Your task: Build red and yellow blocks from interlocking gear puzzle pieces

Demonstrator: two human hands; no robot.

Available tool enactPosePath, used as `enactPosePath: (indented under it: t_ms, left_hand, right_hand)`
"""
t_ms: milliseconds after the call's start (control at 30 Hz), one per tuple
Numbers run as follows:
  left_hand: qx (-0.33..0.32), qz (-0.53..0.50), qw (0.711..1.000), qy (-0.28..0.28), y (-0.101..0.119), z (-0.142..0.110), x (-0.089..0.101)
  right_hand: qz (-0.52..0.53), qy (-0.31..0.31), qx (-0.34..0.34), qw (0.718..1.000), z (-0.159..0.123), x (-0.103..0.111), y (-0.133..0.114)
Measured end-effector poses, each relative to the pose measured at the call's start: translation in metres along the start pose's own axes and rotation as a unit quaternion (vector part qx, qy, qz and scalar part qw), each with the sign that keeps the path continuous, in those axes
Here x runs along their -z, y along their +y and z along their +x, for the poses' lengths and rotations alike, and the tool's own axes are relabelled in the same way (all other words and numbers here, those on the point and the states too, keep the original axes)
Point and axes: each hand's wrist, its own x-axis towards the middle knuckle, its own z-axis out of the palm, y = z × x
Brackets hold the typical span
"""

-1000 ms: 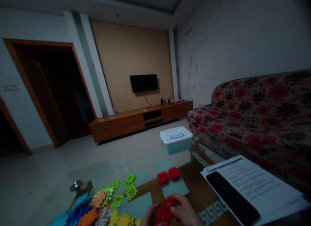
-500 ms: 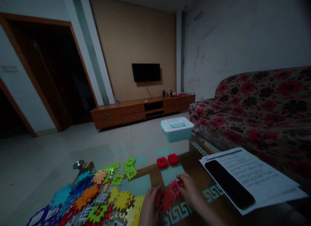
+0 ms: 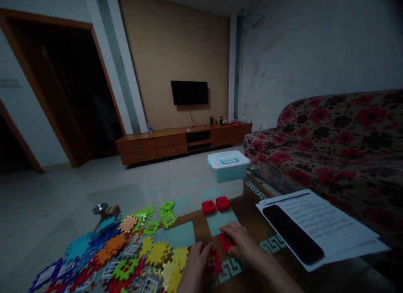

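My left hand (image 3: 195, 263) has its fingers bent over the left side of a red toothed building piece with a window grid (image 3: 214, 260), near the front of the glass table. My right hand (image 3: 241, 241) is closed on the right side of a second red toothed piece (image 3: 225, 242), just above and right of the first. Fingers hide part of each piece. Whether the two pieces touch, I cannot tell. Farther back stand two red clusters (image 3: 208, 207) of the same kind, side by side.
Left of my hands spreads a pile of toothed pieces, including yellow ones (image 3: 159, 253), green ones (image 3: 151, 228) and blue ones (image 3: 78, 246). A lidded teal box (image 3: 229, 171) stands at the back. To the right, a black phone (image 3: 292, 234) lies on papers (image 3: 343, 238).
My right hand has shifted slightly left and now covers more of its red piece. The left hand's fingers reach farther over the other red piece. The view has moved slightly.
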Motion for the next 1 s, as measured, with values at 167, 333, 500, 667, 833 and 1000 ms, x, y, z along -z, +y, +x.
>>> enactPosePath:
  t_ms: [167, 333, 500, 667, 833, 1000]
  left_hand:
    - [-0.009, -0.009, 0.999, -0.041, 0.005, -0.001, 0.009]
    - [0.002, -0.002, 0.999, -0.048, 0.008, 0.005, 0.010]
    - [0.024, 0.018, 0.998, -0.060, 0.001, 0.014, -0.002]
    - [0.004, -0.040, 0.998, 0.043, -0.017, 0.038, -0.007]
    - [-0.044, -0.050, 0.986, 0.152, -0.003, 0.078, 0.042]
    - [-0.021, -0.007, 0.995, 0.093, 0.008, 0.123, 0.069]
  right_hand:
    - [-0.061, -0.013, -0.030, 0.998, -0.006, 0.004, -0.005]
    - [-0.075, -0.002, -0.023, 0.997, -0.002, -0.002, -0.005]
    - [-0.066, 0.057, -0.017, 0.996, 0.010, 0.004, -0.003]
    - [-0.084, 0.083, 0.001, 0.993, 0.038, 0.043, -0.002]
    - [-0.118, 0.058, 0.030, 0.991, 0.072, 0.069, 0.006]
    - [-0.120, 0.043, 0.048, 0.991, 0.092, 0.069, 0.013]
